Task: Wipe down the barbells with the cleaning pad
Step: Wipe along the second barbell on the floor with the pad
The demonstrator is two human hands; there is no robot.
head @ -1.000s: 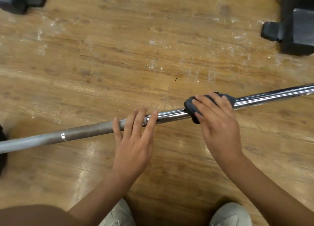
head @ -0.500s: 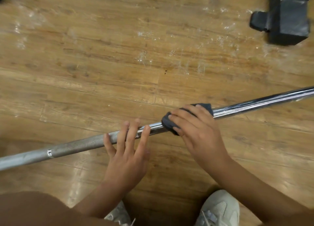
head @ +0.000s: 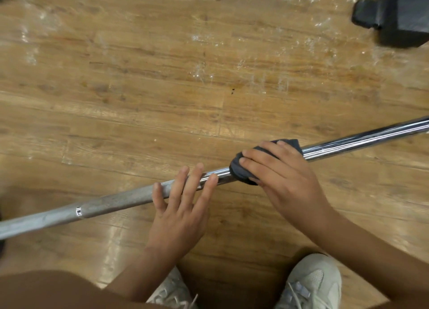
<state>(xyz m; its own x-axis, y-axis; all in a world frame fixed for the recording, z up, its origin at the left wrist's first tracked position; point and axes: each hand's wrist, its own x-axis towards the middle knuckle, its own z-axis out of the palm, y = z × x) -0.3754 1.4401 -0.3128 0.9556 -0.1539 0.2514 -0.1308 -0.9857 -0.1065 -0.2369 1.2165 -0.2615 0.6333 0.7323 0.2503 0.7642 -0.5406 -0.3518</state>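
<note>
Right hand (head: 283, 176) wrapped around dark soft cleaning pad (head: 241, 169) on shiny round steel barbell (head: 362, 139), left hand (head: 181, 206) flat, fingers straight, on rough grey grip, wood-plank floor (head: 139, 76).

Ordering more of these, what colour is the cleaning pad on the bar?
Dark grey-blue cleaning pad, gripped by the right hand; head view.

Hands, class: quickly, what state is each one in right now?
Left hand: open, straight fingers resting on the barbell.
Right hand: closed on the cleaning pad, wrapped round the barbell.

Wooden floor (head: 139, 64) (scuffed in spots) carries two pale shoes (head: 311, 283) and black equipment (head: 404, 13).
</note>
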